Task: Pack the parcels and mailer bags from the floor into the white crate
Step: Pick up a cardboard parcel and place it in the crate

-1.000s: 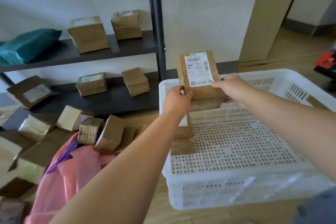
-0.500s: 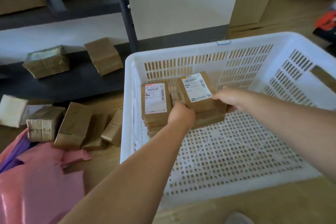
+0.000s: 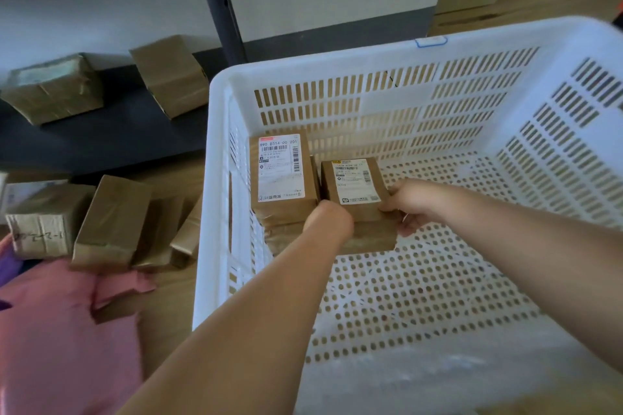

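Both hands were inside the white crate, clamped on the labelled parcel. The left hand was curled on its near-left corner. The right hand was wrapped round its right side, fingers reaching down to the second parcel under it. The pair sat just beside the corner stack in the crate's far-left corner, touching or nearly so. We couldn't tell whether the lower one was down on the crate floor. Risks as we read them: letting go before it seated could let the top parcel slide off the lower one. Pushing further left could shove the corner stack out of line. The left knuckles sat close to that stack and could drag it on the way out. Loose parcels and the pink mailer bag lay on the floor off the crate's left side, not packed.
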